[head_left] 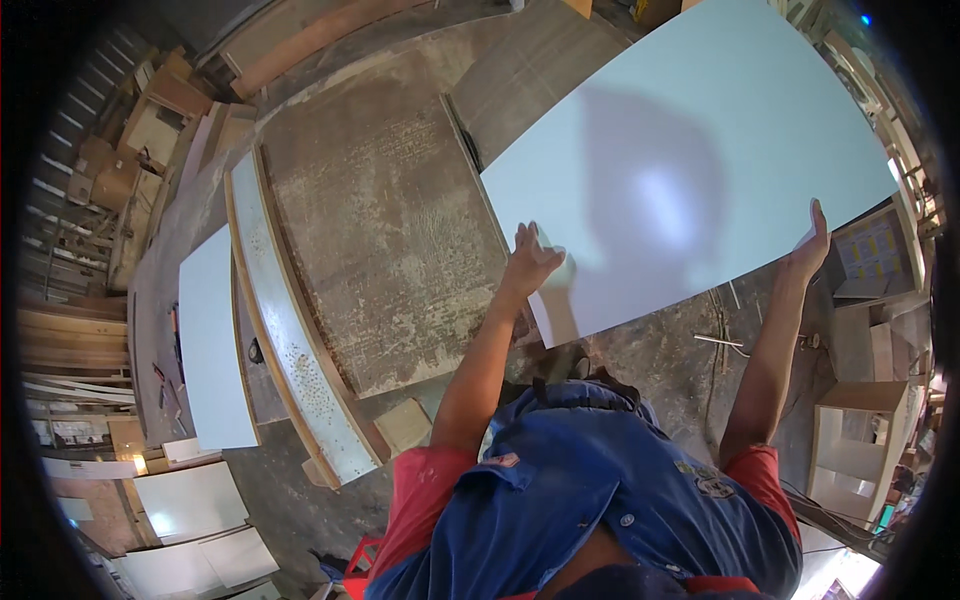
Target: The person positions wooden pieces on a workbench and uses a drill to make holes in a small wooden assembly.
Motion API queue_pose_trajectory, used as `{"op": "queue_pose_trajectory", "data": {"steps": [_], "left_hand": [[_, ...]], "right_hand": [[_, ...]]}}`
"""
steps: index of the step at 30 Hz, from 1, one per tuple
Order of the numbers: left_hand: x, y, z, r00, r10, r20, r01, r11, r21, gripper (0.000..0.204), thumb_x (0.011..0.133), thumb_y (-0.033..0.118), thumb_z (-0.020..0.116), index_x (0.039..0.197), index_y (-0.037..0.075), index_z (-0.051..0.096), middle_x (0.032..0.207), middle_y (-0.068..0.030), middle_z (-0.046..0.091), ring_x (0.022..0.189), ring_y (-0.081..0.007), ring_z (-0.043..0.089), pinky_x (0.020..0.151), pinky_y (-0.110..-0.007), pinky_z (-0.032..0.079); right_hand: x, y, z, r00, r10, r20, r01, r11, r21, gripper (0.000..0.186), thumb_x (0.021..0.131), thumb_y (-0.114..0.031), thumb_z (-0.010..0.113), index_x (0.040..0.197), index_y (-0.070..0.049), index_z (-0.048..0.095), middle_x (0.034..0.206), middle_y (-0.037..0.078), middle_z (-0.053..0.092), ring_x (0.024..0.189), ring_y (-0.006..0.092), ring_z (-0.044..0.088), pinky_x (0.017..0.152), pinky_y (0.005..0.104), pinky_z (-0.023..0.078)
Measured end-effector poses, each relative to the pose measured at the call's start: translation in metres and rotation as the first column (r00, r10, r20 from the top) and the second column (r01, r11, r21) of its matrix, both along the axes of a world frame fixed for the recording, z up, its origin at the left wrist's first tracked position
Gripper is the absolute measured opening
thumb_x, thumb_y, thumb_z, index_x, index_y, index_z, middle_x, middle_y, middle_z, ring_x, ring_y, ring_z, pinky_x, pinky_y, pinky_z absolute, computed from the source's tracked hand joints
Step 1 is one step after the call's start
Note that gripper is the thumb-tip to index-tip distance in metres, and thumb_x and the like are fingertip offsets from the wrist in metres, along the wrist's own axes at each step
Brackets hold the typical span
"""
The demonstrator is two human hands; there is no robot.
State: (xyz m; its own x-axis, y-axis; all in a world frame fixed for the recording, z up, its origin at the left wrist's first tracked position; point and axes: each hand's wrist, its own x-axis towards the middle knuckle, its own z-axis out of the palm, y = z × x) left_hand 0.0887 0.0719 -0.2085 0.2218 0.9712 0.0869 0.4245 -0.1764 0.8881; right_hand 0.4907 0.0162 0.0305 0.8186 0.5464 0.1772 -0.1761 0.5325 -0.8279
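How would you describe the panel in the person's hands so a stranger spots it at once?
Find the worn brown surface left of centre. Right of it, the left hand and right hand hold a large pale panel. Unlike the smaller white board at far left, it bears a broad shadow around a bright glare.

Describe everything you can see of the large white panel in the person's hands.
The white panel is a flat, broad, four-sided sheet with a smooth, glossy face showing a bright reflection and a dark shadow. It slants away toward the upper right, its far end cut off by the picture. The left hand holds its left edge; the right hand holds the near edge toward the right. Any support underneath is hidden.
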Motion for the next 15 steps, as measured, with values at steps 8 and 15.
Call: {"op": "queue_pose_trajectory", "data": {"steps": [8, 15], "left_hand": [[0.006, 0.019, -0.014, 0.961, -0.134, -0.241, 0.146, 0.989, 0.033, 0.109, 0.077, 0.057, 0.072, 0.150, -0.006, 0.021, 0.154, -0.0372, 0.011, 0.145, -0.0505, 0.012, 0.114, -0.052, 0.031], [0.013, 0.035, -0.007, 0.983, -0.088, -0.158, 0.047, 0.968, -0.246, 0.115, 0.076, 0.063, 0.069, 0.152, -0.004, 0.015, 0.155, -0.0361, 0.010, 0.145, -0.0509, 0.012, 0.117, -0.053, 0.023]], "right_hand": [[0.011, -0.004, -0.007, 0.995, -0.067, 0.071, 0.064, 0.997, 0.041, 0.035, 0.088, -0.009, 0.065, 0.120, 0.005, 0.058, 0.111, 0.012, 0.063, 0.098, 0.0261, 0.065, 0.080, 0.0385, 0.055], [0.003, -0.002, 0.001, 0.984, -0.120, 0.135, 0.120, 0.993, 0.012, 0.039, 0.088, -0.013, 0.068, 0.121, 0.005, 0.058, 0.112, 0.011, 0.064, 0.098, 0.0243, 0.065, 0.081, 0.0368, 0.055]]}}
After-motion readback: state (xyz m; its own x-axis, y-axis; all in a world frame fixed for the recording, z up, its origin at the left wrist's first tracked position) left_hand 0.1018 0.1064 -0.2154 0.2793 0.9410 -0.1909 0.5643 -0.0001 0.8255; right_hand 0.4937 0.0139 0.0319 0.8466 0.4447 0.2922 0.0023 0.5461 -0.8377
